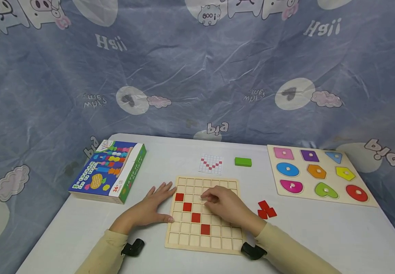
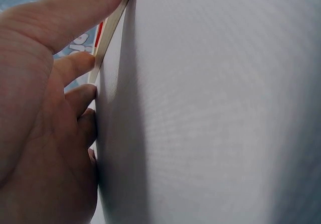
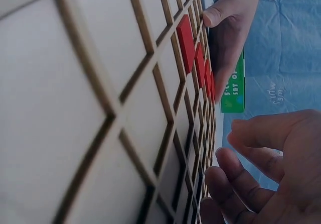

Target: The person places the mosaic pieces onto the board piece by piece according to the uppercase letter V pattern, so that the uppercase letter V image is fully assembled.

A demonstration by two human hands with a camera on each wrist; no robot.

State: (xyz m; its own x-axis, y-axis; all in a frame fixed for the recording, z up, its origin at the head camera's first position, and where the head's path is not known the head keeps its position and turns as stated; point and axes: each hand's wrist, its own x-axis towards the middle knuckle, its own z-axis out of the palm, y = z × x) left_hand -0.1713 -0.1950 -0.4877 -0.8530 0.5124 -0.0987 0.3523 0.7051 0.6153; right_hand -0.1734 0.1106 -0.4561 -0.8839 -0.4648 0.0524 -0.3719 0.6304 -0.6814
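A wooden grid board point(image 1: 218, 243) lies on the white table, with several red square tiles point(image 1: 195, 217) set diagonally in its cells. My left hand point(image 1: 151, 208) rests at the board's left edge, fingers spread and thumb touching the rim. My right hand point(image 1: 226, 203) hovers over the board's middle with fingers loosely bent. In the right wrist view, no tile shows between its fingers point(image 3: 256, 131). A small pattern card point(image 1: 211, 163) with red squares in a V lies behind the board. Several loose red tiles point(image 1: 263, 214) lie to the board's right.
A green block point(image 1: 243, 162) sits beside the card. At the right back lies a shape puzzle board point(image 1: 324, 201) with knobbed pieces. A blue and green toy box point(image 1: 108, 171) stands at the left. A patterned cloth point(image 1: 197, 76) hangs behind the table point(image 1: 170, 152).
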